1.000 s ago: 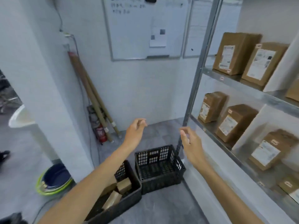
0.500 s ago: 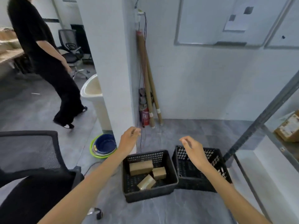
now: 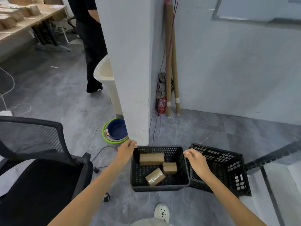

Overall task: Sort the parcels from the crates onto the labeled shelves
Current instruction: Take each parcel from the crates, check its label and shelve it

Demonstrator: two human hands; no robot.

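reach | my left hand [image 3: 126, 150], right hand [image 3: 196, 161] empty, fingers loose; spread over crate [image 3: 160, 187], likely to lift a parcel [image 3: 151, 159]

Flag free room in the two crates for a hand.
Right crate shows no parcels: open throughout. Left crate: bare strip along its left wall, beside the taped parcel. Crowded back and right, where the long parcel and small parcel sit.

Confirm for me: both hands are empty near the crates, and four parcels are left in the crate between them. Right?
Not four. The head view shows three parcels in that crate: one long, one small, one taped. The rest holds: the left hand and the right hand are both empty near the crates.
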